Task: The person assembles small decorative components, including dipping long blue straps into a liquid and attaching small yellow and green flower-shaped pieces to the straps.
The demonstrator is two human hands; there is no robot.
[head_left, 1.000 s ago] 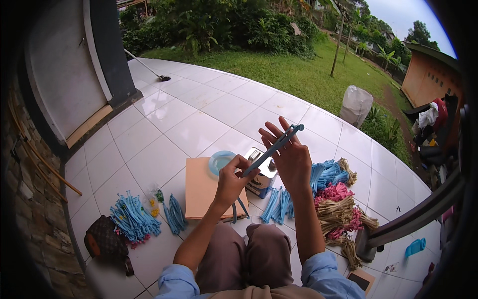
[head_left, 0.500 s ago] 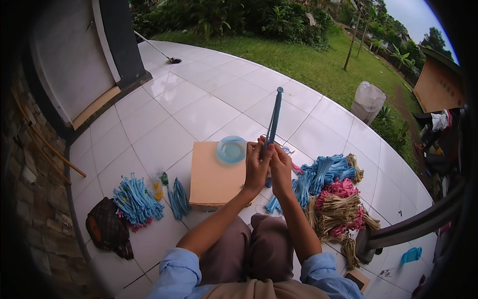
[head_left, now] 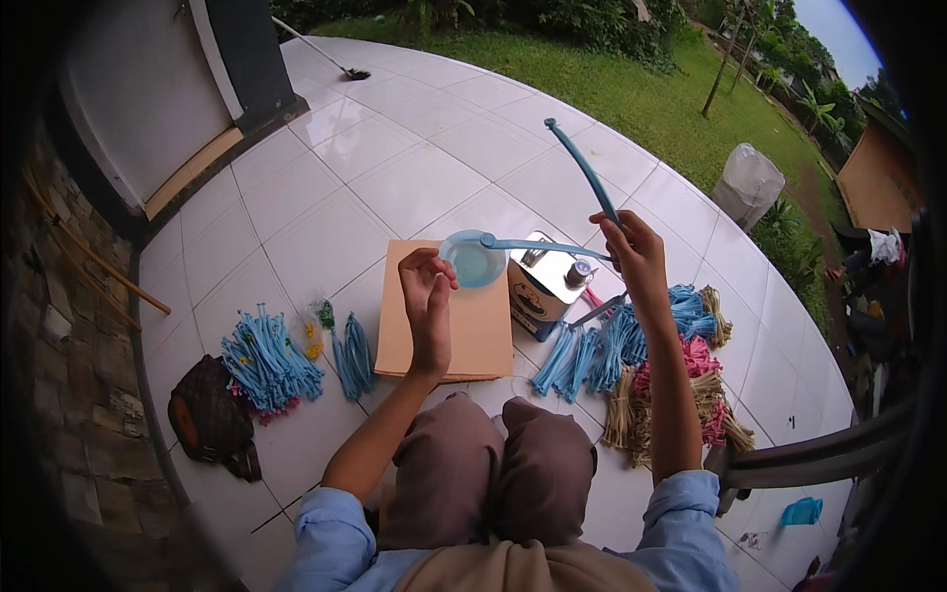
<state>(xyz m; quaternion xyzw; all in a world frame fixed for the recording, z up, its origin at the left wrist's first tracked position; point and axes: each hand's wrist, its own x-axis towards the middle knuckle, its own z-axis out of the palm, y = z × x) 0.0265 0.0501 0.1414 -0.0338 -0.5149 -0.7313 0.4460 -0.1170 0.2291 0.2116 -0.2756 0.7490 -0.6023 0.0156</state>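
From my remote feed I get soft, diffuse daylight, brightest in the pale sky at upper right, while the white tiled floor throws back a milky sheen near the door. The stone wall on the left sinks into dimness, and my fisheye bends the floor's far edge into an arc before everything blackens toward the corners, with a smeary blur along the lower-left rim
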